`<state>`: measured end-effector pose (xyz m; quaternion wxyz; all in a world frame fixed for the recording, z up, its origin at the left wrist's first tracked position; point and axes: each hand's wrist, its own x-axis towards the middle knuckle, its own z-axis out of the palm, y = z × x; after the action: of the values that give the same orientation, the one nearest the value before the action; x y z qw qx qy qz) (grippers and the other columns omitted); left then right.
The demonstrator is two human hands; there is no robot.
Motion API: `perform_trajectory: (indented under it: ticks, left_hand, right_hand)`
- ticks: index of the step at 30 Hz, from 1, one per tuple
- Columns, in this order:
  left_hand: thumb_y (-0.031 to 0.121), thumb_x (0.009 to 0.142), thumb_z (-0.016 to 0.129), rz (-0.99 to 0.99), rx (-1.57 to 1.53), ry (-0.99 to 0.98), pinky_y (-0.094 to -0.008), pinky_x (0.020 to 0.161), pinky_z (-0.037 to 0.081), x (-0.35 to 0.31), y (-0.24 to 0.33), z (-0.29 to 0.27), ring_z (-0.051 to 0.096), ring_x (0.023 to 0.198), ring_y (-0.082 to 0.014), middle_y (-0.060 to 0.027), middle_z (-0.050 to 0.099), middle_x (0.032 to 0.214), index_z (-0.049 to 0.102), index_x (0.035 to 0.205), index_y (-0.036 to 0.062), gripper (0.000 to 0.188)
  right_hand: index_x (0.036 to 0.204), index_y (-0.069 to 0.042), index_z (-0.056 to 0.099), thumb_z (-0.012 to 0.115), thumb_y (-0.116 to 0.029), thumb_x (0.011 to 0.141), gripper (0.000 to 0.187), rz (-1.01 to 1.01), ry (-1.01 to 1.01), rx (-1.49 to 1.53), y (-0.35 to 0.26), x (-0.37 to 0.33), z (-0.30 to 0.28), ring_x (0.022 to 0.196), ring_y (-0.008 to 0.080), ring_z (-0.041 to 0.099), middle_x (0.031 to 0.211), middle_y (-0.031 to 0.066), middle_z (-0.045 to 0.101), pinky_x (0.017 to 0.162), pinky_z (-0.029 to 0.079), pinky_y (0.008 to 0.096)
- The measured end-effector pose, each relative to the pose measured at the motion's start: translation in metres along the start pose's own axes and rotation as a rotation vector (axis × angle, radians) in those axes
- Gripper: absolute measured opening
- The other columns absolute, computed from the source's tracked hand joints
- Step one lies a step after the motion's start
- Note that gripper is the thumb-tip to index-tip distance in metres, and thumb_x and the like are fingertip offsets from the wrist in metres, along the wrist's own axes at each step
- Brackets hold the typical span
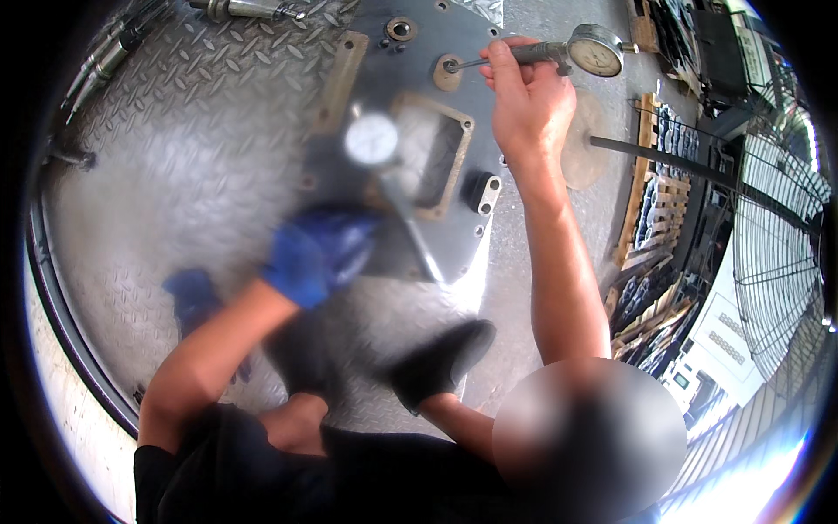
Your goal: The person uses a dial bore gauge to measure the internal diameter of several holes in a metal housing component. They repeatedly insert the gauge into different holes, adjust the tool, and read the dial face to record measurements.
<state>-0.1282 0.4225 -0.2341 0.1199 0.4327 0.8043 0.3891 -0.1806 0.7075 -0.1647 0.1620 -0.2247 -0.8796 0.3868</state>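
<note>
Silver diamond-plate metal floor (209, 166) lies left; a slatted wooden pallet (670, 205) and black wire-caged fan (777, 253) stand right. The blurred blue-gloved left hand (316, 255), its grip impossible to tell, is beside a white-faced, long-stemmed dial gauge (371, 140). The bare right hand (532, 105) clasps a grey-handled dial gauge (559, 53), tip leftward at a grey metal plate's (384, 83) hole.
</note>
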Motion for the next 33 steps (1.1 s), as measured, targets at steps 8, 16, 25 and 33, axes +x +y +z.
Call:
perform_trajectory:
  ticks: [8,16,25,33]
  left_hand:
    - [0.017,0.09,0.074,-0.011,0.003,-0.004,-0.0462,0.07,0.057,0.0,0.002,-0.002,0.071,0.078,-0.0353,-0.0125,0.076,0.096,0.076,0.118,0.0141,0.028]
    - [0.016,0.09,0.074,0.007,-0.017,0.011,-0.0459,0.072,0.057,-0.004,-0.004,0.003,0.071,0.082,-0.0344,-0.012,0.076,0.099,0.076,0.118,0.0134,0.029]
    - [0.016,0.089,0.074,0.021,0.007,0.03,-0.0455,0.073,0.057,-0.004,-0.003,0.002,0.071,0.082,-0.033,-0.0109,0.076,0.096,0.075,0.12,0.0133,0.031]
    - [0.018,0.09,0.073,0.033,0.012,0.048,-0.0452,0.069,0.057,-0.004,-0.004,0.005,0.071,0.077,-0.0328,-0.011,0.075,0.092,0.076,0.118,0.0132,0.029]
  right_hand:
    - [0.105,0.003,0.071,0.069,-0.019,0.103,0.022,-0.004,0.014,0.01,0.001,-0.005,0.001,0.083,0.0121,0.074,0.093,0.0079,0.079,0.079,0.059,0.0273]
    - [0.103,-0.002,0.071,0.071,-0.025,0.099,0.023,-0.049,0.089,0.061,0.008,-0.014,0.008,0.071,0.0229,0.072,0.078,0.0105,0.073,0.071,0.054,0.0348]
    - [0.104,0.002,0.072,0.069,-0.021,0.101,0.024,-0.045,0.025,-0.03,0.003,-0.004,0.003,0.078,0.0165,0.073,0.087,0.0095,0.077,0.074,0.058,0.0301]
    - [0.106,0.004,0.072,0.068,-0.019,0.102,0.023,0.003,-0.047,-0.031,-0.002,0.009,-0.003,0.079,0.0108,0.073,0.093,0.0081,0.079,0.073,0.059,0.0254]
